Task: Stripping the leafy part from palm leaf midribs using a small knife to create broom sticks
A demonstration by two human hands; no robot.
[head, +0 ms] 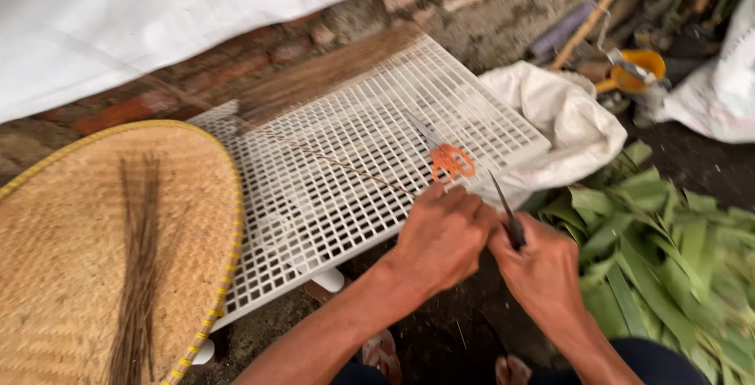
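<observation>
Stripping step: the right hand [543, 271] closes its grip on a dark knife [506, 212] while the left hand [444, 235] apparently pinches a thin leaf rib [346, 166] lying across the white grid tray [314, 196]; next, a steady scrape.

Both bare forearms reach forward, wrists close together. The left hand [442, 237] curls loosely, fingers bent; the right hand [541, 268] is clenched, knuckles up.

Head camera looks steeply down, close above hands [487, 247].
</observation>
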